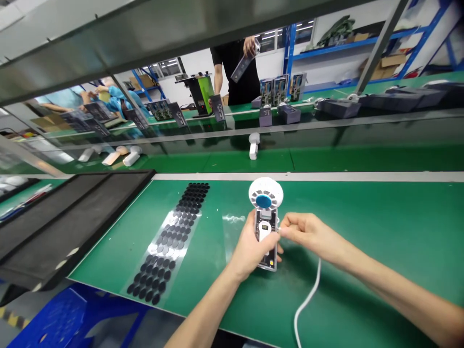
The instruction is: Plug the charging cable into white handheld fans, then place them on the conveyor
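Note:
My left hand (252,244) is closed around the body of a small handheld fan (266,195), held upright above the green bench. The fan has a round white head with a blue centre. Its clear-fronted body shows a small dark display. At the body's right side, my right hand (302,234) pinches the end of a white cable (308,297) against the edge. My fingers cover the plug, so how far it sits in the fan is hidden. From under my right hand the cable hangs down to the bench's front edge.
A clear sheet of round black stickers (170,237) lies left on the green bench (380,217). Beside it stands a black tray (72,217). Beyond the bench edge, a green belt (217,159) carries white fans (253,147). A co-worker (235,72) holds a box across the line.

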The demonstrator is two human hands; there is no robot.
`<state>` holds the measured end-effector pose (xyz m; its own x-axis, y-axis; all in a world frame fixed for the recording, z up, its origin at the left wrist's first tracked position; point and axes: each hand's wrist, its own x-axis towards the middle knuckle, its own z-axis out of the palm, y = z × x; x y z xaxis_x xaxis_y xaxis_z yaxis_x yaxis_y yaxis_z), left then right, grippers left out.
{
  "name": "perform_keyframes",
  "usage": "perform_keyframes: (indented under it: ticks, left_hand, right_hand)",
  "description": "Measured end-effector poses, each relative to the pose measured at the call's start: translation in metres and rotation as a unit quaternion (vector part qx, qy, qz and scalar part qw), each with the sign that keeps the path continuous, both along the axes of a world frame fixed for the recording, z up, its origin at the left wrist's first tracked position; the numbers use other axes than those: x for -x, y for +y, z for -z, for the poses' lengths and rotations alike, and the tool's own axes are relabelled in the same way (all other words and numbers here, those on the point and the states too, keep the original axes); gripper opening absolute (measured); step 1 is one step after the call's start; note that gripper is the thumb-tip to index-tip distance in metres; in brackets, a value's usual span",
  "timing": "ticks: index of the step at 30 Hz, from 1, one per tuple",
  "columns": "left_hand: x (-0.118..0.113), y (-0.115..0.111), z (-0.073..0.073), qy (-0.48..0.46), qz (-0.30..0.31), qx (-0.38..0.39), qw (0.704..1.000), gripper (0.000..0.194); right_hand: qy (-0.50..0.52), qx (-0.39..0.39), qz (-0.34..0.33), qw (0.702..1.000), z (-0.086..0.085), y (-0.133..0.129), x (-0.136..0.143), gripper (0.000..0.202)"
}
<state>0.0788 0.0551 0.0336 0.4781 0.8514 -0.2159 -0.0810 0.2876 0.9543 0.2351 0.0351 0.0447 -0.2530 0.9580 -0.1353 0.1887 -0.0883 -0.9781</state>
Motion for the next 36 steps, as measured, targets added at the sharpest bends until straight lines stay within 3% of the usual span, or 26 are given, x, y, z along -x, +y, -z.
perform_keyframes:
  ticks: [8,12,13,15,17,18,19,21,23,25,27,30,36]
  left_hand:
    - [-0.004,-0.014,0.004,0.071,-0.042,-0.029,0.996,0.057]
    - [0.009,-0.014,-0.004,0.054,-0.080,-0.003,0.995,0.054]
    - [0.020,-0.010,-0.009,0.051,-0.114,0.003,0.992,0.053]
    - [0.051,0.002,-0.020,0.046,-0.247,0.000,0.968,0.046]
    - [0.086,0.015,-0.030,0.029,-0.422,-0.027,0.906,0.035]
    - [0.100,0.021,-0.034,0.021,-0.470,-0.062,0.880,0.032]
    - [0.109,0.026,-0.036,0.018,-0.480,-0.084,0.873,0.031]
    - [0.110,0.032,-0.034,0.032,-0.424,-0.102,0.899,0.035]
    - [0.091,0.036,-0.023,0.055,-0.332,-0.081,0.938,0.039]
    - [0.066,0.042,-0.007,0.071,-0.277,-0.061,0.956,0.040]
    - [0.047,0.051,0.008,0.081,-0.259,-0.051,0.961,0.040]
    - [0.039,0.062,0.025,0.102,-0.246,-0.043,0.963,0.040]
    - [0.044,0.064,0.033,0.125,-0.241,-0.051,0.961,0.042]
  right_hand:
    - [-0.026,-0.010,-0.048,0.998,0.007,0.002,0.005,0.023]
    - [-0.009,-0.030,-0.092,0.995,0.001,0.000,0.008,0.025]
    - [-0.024,-0.042,-0.083,0.995,0.000,-0.003,0.005,0.027]
    - [-0.076,-0.056,-0.032,0.995,-0.001,-0.011,-0.008,0.030]
    - [-0.109,-0.052,0.031,0.992,0.003,-0.015,-0.021,0.032]
    - [-0.110,-0.049,0.041,0.992,0.006,-0.015,-0.024,0.032]
    - [-0.111,-0.053,0.034,0.992,0.010,-0.013,-0.023,0.031]
    - [-0.139,-0.093,-0.019,0.986,0.019,-0.004,-0.010,0.024]
    - [-0.208,-0.164,-0.081,0.961,0.025,0.005,0.016,0.017]
    - [-0.268,-0.221,-0.123,0.930,0.030,0.011,0.043,0.015]
    - [-0.296,-0.245,-0.151,0.911,0.034,0.012,0.064,0.013]
    - [-0.331,-0.247,-0.166,0.895,0.040,0.010,0.080,0.013]
    - [-0.367,-0.226,-0.170,0.886,0.041,0.014,0.088,0.010]
